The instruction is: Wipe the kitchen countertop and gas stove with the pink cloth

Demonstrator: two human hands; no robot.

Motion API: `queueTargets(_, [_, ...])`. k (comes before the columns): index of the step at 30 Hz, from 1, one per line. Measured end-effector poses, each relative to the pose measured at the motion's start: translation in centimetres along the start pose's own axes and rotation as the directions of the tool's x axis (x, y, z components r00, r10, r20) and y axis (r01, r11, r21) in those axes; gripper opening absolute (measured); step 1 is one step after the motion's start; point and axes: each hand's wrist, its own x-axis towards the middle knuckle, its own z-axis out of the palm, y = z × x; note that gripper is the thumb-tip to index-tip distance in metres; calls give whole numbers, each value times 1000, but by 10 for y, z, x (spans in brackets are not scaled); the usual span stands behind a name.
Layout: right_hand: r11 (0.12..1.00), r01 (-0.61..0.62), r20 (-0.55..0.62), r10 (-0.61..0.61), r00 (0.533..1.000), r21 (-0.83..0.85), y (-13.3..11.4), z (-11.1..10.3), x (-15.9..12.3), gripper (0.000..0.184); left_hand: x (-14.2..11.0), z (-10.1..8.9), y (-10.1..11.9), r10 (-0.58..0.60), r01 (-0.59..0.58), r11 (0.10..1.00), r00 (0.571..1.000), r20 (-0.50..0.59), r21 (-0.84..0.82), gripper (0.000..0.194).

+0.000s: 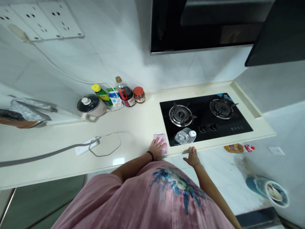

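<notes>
My left hand (157, 148) lies flat with fingers spread on a pink cloth (161, 140) on the cream countertop (133, 127), just left of the black gas hob (205, 117). My right hand (192, 156) rests open against the counter's front edge, fingers stretched, holding nothing. A clear plastic bottle (185, 136) lies on its side on the hob's near edge, just above my right hand.
A small rice cooker (90, 107), bottles and a red-lidded jar (139, 94) stand against the back wall. A power strip (87, 145) with its cable lies on the counter. A range hood (205, 25) hangs above. On the floor lie a bottle (238, 148) and a basin (274, 192).
</notes>
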Motion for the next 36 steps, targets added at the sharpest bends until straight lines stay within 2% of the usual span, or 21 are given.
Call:
queueTargets(3, [1000,-5,20,5,1000,-7,2,0,1,108,20,-6,-14,-31,30,999,999,-24,-20,67])
queueTargets(6, [999,-19,43,20,999,-28,3,0,3,108,55,-20,-35,-112,110,993,992,-60,-45,70])
queueTargets(12, [999,-35,84,37,996,-25,4,-1,3,111,138,-65,-79,-260,256,961,965,-35,-101,77])
queueTargets(17, [999,-42,111,45,993,-31,5,-1,2,111,192,-95,-114,-347,341,931,938,-25,-131,78])
queueTargets(28, [997,-61,96,64,993,-37,22,15,-1,108,273,-139,-191,-436,416,888,897,-69,-196,76])
queueTargets(32, [994,-82,195,95,976,-74,25,8,1,110,298,-148,-214,-528,495,837,843,-104,-233,76])
queueTargets(34, [994,-84,231,99,968,-75,25,2,2,109,306,-152,-221,-572,535,808,814,-105,-247,76])
queueTargets(36, [994,-84,241,100,965,-74,24,-5,3,107,310,-155,-224,-588,552,794,803,-96,-255,76])
